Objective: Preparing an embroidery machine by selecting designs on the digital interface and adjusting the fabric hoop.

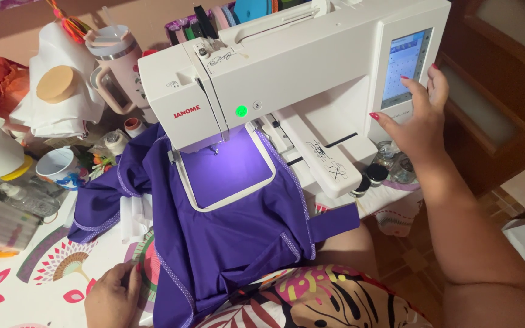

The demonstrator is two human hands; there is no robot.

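The embroidery machine [287, 67] stands ready on the surface [50, 279], its green light [241, 111] glowing and its lamp shining down on the purple cloth [232, 212], which is stretched flat in the white hoop [225, 176] directly beneath the needle. The hooped patch looks bare, with no stitching that I can make out, so the sewing itself appears not to have begun; the setup seems done and the choosing of settings is what is in hand. The right hand [419, 118] is up at the machine's right end, fingers spread and loose, grasping nothing, the fingertips resting on or just at the lit screen [403, 67]. The left hand [113, 294] lies well in front of the machine, at the lower left edge of the cloth, curled lightly and pressing down on the surface beside the fabric rather than gripping it, as far as I can tell. The rest of the cloth spills off the front of the machine toward the person's lap. Left of the machine sit a pink tumbler [116, 61] and a small mug [59, 165].
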